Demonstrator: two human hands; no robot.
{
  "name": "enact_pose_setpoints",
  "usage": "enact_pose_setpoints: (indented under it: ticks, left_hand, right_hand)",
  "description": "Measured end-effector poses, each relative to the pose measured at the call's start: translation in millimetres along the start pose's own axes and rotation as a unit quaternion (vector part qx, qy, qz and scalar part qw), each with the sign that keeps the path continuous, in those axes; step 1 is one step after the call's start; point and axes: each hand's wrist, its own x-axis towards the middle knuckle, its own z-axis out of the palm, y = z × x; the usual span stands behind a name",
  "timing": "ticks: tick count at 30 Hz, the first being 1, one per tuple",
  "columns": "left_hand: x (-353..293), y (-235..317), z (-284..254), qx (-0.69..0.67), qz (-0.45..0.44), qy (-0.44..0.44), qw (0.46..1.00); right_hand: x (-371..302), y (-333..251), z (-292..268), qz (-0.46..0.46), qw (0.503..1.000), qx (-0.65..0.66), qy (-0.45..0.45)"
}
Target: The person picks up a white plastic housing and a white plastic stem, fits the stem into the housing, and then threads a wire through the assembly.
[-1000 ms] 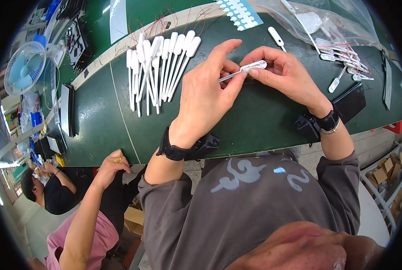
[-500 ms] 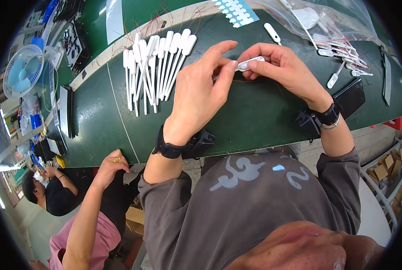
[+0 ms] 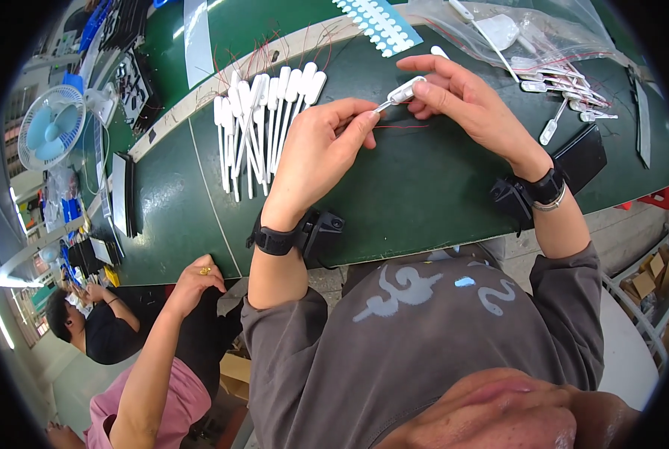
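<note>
Between my hands is a white plastic stick with an oval, hollow-looking head (image 3: 405, 90) and a thin stem, held at a slant above the green table. My left hand (image 3: 321, 153) pinches the stem just below the head. At the other end, my right hand (image 3: 475, 108) grips the head between thumb and fingers. A thin red wire (image 3: 402, 126) trails beneath it. To the left lies a row of similar white sticks (image 3: 263, 123), heads away from me, with red wires beyond them. More white pieces (image 3: 563, 78) are heaped at the right.
A clear plastic bag (image 3: 566, 26) and a blue sheet of white stickers (image 3: 379, 22) lie at the far side. A black flat box (image 3: 581, 159) sits beyond my right wrist. At left are a fan (image 3: 52, 127) and another person's hand (image 3: 197, 284) by the table edge.
My left hand has gone from the head down to the stem, its raised index finger now folded in. The stick's head has risen slightly, and the right index finger has straightened.
</note>
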Motion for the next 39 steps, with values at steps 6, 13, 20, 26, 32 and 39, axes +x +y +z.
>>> enact_pose_setpoints:
  ticks: [6,13,20,26,32,39]
  left_hand:
    - [0,5,-3,-0.09,-0.044,-0.016,0.995]
    - [3,5,-1,-0.117,-0.05,-0.026,0.991]
    - [5,-2,1,-0.097,-0.029,-0.033,0.994]
    - [6,-1,1,-0.088,-0.055,-0.046,0.994]
    - [5,-7,6,-0.108,-0.022,-0.04,0.993]
    - [6,-4,4,-0.109,-0.044,-0.051,0.992]
  right_hand:
    - [-8,-20,-7,0.001,0.98,-0.175,-0.099]
    - [-8,-14,-12,-0.027,0.962,-0.256,-0.094]
    - [-7,-22,-15,-0.032,0.964,-0.261,-0.042]
    - [-5,-21,-17,-0.067,0.973,-0.219,0.023]
    - [-4,-17,-17,-0.119,0.962,-0.24,0.05]
    - [-2,-14,-15,-0.136,0.957,-0.252,0.051]
